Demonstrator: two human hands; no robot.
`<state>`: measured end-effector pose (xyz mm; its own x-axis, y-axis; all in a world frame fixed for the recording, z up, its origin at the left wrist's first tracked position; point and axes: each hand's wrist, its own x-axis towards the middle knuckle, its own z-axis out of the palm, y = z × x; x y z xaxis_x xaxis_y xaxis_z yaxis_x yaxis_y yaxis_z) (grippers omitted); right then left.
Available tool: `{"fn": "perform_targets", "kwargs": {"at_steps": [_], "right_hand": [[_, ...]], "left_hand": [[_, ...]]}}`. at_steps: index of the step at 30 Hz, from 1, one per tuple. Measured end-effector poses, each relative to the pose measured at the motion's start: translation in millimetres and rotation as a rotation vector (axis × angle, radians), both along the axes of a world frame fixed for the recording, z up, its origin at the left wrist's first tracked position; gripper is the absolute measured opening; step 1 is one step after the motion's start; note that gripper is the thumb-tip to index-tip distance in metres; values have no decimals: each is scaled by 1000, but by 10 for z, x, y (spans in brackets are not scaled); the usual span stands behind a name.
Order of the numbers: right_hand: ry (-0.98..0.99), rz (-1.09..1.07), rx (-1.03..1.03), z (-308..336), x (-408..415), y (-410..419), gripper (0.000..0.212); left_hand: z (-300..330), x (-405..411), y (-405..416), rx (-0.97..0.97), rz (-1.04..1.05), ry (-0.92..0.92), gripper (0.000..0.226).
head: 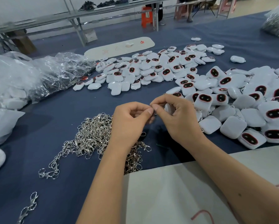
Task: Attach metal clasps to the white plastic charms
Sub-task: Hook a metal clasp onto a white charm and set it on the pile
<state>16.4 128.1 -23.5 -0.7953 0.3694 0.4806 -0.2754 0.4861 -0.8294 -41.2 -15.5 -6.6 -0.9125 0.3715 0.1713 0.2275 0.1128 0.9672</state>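
Together, left hand (132,120) pinches a clasp (154,114); right hand (176,117) grips a charm (167,108).

White charms (153,68) with red-rimmed dark ovals lie heaped; silver clasps (93,136) piled tangled nearby.

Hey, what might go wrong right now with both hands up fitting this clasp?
1. The left hand and right hand pinch small parts over the cloth; a dropped ring could vanish into the clasp pile just below.
2. The right forearm lies close to the charm heap, so a sweep could knock charms off the table edge.
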Motion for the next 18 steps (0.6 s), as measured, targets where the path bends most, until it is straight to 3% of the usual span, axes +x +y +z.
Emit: {"fn": "perform_targets", "kwargs": {"at_steps": [3, 10, 18], "right_hand": [[8, -43, 1, 13, 20, -19, 8], [15, -99, 28, 38, 59, -97, 22], [81, -59, 105, 39, 64, -152, 22]], "left_hand": [[10, 12, 16, 8, 4, -53, 9], [23, 32, 86, -56, 168, 23, 11], [26, 3, 53, -91, 231, 56, 9]]}}
